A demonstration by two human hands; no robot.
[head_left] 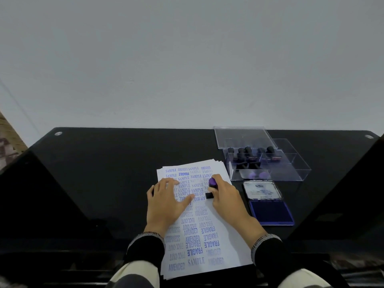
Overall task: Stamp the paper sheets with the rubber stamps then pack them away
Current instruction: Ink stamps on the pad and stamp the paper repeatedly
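A stack of white paper sheets (199, 231) lies on the black table, the top sheet covered with blue stamped words. My left hand (166, 201) lies flat on the sheet with fingers spread, pressing it down. My right hand (225, 197) grips a rubber stamp (212, 187) with a purple handle and a black base, its base down against the paper near the sheet's right side. An open ink pad (270, 210) with a dark blue surface and its lid raised sits just right of the paper.
A clear plastic box (295, 163) holding several black-handled stamps stands behind the ink pad, its clear lid (243, 136) lying behind it. The black table (104, 173) meets a white wall at the back. Dark chair parts flank both sides.
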